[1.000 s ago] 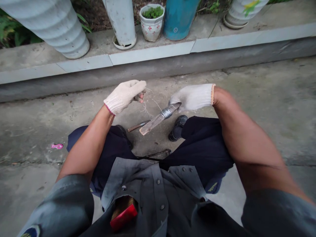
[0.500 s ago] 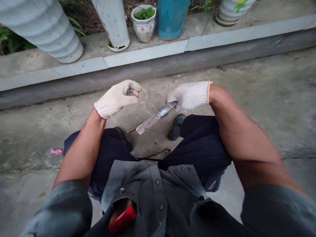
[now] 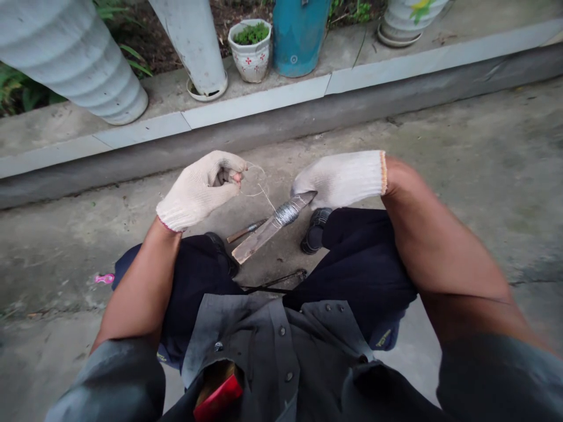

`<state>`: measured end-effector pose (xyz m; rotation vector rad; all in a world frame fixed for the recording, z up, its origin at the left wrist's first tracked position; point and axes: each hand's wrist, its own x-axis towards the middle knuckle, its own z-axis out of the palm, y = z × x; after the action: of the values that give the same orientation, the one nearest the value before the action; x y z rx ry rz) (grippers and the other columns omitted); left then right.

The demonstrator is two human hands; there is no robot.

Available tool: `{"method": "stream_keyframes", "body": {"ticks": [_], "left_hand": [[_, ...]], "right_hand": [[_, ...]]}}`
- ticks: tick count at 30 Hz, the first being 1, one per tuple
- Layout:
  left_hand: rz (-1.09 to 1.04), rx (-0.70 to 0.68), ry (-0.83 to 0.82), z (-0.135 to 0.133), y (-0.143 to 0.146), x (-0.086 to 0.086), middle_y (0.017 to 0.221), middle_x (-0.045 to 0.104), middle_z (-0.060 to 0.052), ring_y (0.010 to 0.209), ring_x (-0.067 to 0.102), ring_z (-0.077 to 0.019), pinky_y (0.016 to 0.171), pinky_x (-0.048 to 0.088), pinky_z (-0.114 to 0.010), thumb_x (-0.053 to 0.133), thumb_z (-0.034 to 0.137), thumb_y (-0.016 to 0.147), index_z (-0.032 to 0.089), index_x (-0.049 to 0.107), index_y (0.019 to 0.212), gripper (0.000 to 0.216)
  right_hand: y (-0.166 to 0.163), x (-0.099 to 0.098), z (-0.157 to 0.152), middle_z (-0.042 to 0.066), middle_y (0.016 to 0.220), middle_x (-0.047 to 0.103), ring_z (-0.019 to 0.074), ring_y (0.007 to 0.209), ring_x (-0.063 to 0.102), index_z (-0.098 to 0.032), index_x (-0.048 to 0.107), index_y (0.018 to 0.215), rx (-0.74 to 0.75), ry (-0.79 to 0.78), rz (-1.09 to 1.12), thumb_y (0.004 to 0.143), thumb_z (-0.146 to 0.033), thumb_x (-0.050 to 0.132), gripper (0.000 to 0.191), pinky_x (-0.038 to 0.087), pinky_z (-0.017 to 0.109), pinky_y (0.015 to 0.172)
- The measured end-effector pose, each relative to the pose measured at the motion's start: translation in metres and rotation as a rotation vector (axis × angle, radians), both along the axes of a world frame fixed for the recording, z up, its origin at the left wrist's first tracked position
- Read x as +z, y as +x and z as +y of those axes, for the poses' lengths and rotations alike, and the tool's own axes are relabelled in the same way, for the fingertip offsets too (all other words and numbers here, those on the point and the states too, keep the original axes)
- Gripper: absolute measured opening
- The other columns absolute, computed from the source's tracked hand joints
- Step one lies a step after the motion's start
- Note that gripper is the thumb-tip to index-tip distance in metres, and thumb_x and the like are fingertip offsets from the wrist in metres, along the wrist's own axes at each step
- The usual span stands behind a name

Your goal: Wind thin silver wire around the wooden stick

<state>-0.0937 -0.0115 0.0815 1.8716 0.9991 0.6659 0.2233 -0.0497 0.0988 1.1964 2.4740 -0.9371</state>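
Note:
My right hand (image 3: 336, 179), in a white knit glove, grips the upper end of a flat wooden stick (image 3: 255, 241). Thin silvery wire (image 3: 287, 213) is wound in a thick band round the stick's middle. From that band a loose curl runs left to my gloved left hand (image 3: 204, 184), whose thumb and fingers pinch it; a bare fingertip shows there. Below the stick, on the ground, lies a second, narrower piece of wood (image 3: 241, 232) with a grey wrapped part, partly hidden by the stick.
A low ledge (image 3: 259, 105) crosses ahead, bearing a small white plant pot (image 3: 250, 58), a blue container (image 3: 300, 41) and tall white pots. A dark thin tool (image 3: 277, 280) lies between my feet. A pink object (image 3: 104, 278) lies on the concrete at left.
The stick has swung so its free end points lower and further left, uncovering more of the wood on the ground. My left hand has shifted slightly left and down, and the wire loop has changed shape.

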Motion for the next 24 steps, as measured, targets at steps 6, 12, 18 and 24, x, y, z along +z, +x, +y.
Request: {"method": "stream_keyframes", "body": {"ticks": [6,12,18,24], "left_hand": [[0.128,0.001,0.140,-0.013,-0.002,0.010,0.114,0.079,-0.007,0.105,0.071,-0.0278,0.099,0.060,-0.042,0.076,0.026,0.087,0.026,0.078,0.108,0.022],[0.176,0.021,0.201,-0.022,-0.001,0.010,0.112,0.079,-0.005,0.101,0.072,-0.0258,0.096,0.059,-0.041,0.072,0.026,0.088,0.028,0.079,0.115,0.028],[-0.175,0.061,0.044,-0.020,0.000,0.006,0.113,0.077,-0.008,0.104,0.075,-0.0244,0.103,0.061,-0.041,0.079,0.031,0.086,0.022,0.073,0.128,0.043],[0.028,0.121,0.051,-0.018,-0.009,0.006,0.113,0.082,-0.006,0.102,0.075,-0.0259,0.095,0.060,-0.038,0.084,0.037,0.086,0.024,0.081,0.121,0.037]], "right_hand": [[0.001,0.004,-0.009,0.003,0.085,0.070,0.0155,0.075,0.054,-0.019,0.068,0.089,-0.054,-0.008,0.070,0.091,-0.014,0.071,0.007,0.032,0.034,0.071],[0.005,0.009,-0.013,0.006,0.097,0.075,0.0200,0.083,0.059,-0.022,0.070,0.095,-0.049,-0.048,0.154,0.093,-0.019,0.071,0.004,0.038,0.035,0.075],[-0.003,-0.001,-0.009,0.004,0.092,0.073,0.0178,0.079,0.058,-0.018,0.071,0.095,-0.121,0.114,0.076,0.088,-0.021,0.068,0.008,0.033,0.031,0.073],[-0.007,0.001,-0.010,0.002,0.090,0.072,0.0165,0.079,0.060,-0.018,0.073,0.098,-0.133,0.051,0.068,0.088,-0.028,0.071,0.014,0.032,0.028,0.073]]}}
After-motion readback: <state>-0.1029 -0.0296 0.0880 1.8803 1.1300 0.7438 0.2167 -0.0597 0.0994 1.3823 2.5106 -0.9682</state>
